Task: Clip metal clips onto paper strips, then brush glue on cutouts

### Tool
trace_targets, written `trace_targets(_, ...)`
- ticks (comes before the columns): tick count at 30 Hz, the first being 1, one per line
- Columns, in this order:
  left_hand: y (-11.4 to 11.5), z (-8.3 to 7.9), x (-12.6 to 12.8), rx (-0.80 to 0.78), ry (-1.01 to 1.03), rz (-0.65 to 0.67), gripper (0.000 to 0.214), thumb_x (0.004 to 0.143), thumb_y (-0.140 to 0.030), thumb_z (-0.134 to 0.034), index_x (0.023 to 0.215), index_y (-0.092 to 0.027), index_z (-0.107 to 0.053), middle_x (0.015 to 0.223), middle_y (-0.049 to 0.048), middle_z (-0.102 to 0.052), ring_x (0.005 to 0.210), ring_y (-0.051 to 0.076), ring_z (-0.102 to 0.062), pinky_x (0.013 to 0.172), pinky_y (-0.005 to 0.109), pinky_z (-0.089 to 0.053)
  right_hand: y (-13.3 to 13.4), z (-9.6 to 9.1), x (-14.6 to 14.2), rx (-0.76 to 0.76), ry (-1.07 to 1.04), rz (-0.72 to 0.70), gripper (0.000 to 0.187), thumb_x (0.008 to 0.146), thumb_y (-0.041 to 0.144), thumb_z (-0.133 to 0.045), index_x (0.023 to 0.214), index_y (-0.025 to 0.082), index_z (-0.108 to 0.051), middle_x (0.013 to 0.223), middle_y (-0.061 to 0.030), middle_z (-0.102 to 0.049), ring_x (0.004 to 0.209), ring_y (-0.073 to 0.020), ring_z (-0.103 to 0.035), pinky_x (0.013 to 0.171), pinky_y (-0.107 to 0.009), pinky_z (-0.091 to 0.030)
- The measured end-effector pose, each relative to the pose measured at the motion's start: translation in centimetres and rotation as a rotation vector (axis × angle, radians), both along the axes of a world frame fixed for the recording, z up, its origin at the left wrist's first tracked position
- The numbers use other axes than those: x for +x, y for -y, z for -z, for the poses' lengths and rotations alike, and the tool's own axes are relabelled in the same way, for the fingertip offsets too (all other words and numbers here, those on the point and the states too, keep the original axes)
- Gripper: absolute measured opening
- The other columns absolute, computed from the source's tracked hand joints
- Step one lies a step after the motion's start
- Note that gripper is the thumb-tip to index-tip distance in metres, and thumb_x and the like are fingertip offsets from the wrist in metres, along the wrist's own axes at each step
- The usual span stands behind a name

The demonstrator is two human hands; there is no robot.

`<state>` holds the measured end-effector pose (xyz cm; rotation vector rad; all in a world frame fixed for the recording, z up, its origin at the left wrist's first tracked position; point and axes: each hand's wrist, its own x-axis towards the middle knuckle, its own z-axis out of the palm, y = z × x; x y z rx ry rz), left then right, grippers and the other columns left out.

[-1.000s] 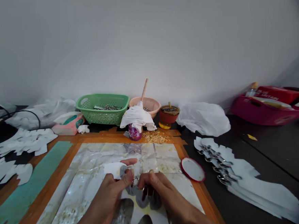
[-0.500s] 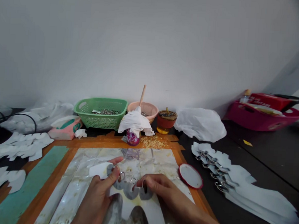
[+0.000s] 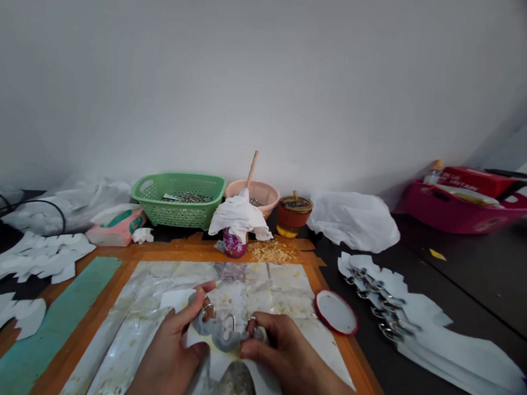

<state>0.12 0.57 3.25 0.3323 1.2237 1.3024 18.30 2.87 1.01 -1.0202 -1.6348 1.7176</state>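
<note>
The left hand (image 3: 168, 359) and right hand (image 3: 279, 358) both pinch the white paper cut-out with grey tabs and metal rings (image 3: 224, 334), flat on the crinkled foil sheet (image 3: 158, 286); ringed white cut-outs (image 3: 417, 322) lie stacked at right — seemingly finished; plain white cut-outs (image 3: 29, 259) at left — seemingly undone.

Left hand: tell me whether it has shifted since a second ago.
Yes. The left hand has slid left, farther from the red-rimmed lid.
</note>
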Motion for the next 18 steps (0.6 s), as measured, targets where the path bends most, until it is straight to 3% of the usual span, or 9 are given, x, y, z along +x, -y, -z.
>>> trace_targets(2,-0.1,0.2,-0.1,-0.027,0.077,-0.024,0.046,0.072,-0.04,-0.081,0.113,-0.021,-0.073,0.077,-0.0003,-0.068,0.064,0.016,-0.062,0.055,0.023,-0.047,0.1,0.3,0.1,-0.102,-0.088,0.0,0.051,0.073,0.062,-0.078,0.068,0.019,-0.051,0.06,0.0074,-0.039,0.053,-0.0078,-0.029,0.048,-0.022,-0.023)
trace_targets(6,-0.3,0.3,-0.3,-0.028,0.114,-0.091,0.05,0.069,-0.037,-0.085,0.115,-0.023,-0.071,0.072,-0.0047,-0.065,0.062,0.013,-0.06,0.056,0.022,-0.047,0.4,0.3,0.6,-0.082,-0.206,0.01,0.063,0.07,0.079,-0.07,0.068,0.017,-0.056,0.065,0.0044,-0.047,0.056,-0.0086,-0.037,0.05,-0.02,-0.03)
trace_targets(10,-0.3,0.1,-0.2,0.006,0.055,-0.144,0.048,0.067,-0.035,-0.086,0.111,-0.022,-0.072,0.071,-0.0035,-0.065,0.062,0.015,-0.062,0.058,0.023,-0.049,0.4,0.2,0.9,-0.22,-0.211,0.076,0.07,0.078,0.084,-0.056,0.096,0.018,-0.071,0.077,-0.0028,-0.065,0.062,-0.014,-0.055,0.054,-0.023,-0.041)
trace_targets(12,0.0,-0.1,0.2,0.017,0.036,-0.066,0.051,0.068,-0.038,-0.086,0.113,-0.022,-0.071,0.069,-0.0028,-0.064,0.064,0.017,-0.064,0.058,0.024,-0.05,0.3,0.2,0.7,-0.275,-0.241,0.049,0.065,0.072,0.077,-0.071,0.1,0.019,-0.073,0.079,-0.0016,-0.067,0.06,-0.0124,-0.057,0.054,-0.022,-0.043)
trace_targets(15,0.6,-0.3,0.9,0.041,0.054,0.087,0.054,0.072,-0.044,-0.083,0.12,-0.026,-0.068,0.072,-0.0001,-0.068,0.069,0.023,-0.068,0.058,0.027,-0.051,0.2,0.2,0.1,-0.268,-0.263,0.033,0.048,0.061,0.054,-0.092,0.088,0.017,-0.077,0.077,0.001,-0.066,0.061,-0.008,-0.057,0.059,-0.018,-0.045)
trace_targets(18,0.9,-0.2,0.8,-0.024,0.197,0.169,0.051,0.08,-0.05,-0.075,0.126,-0.029,-0.066,0.082,0.0045,-0.075,0.076,0.028,-0.072,0.065,0.035,-0.056,0.3,0.3,-0.3,-0.355,-0.38,0.016,0.05,0.064,0.057,-0.089,0.086,0.013,-0.079,0.079,-0.0025,-0.069,0.059,-0.0087,-0.058,0.059,-0.021,-0.048)
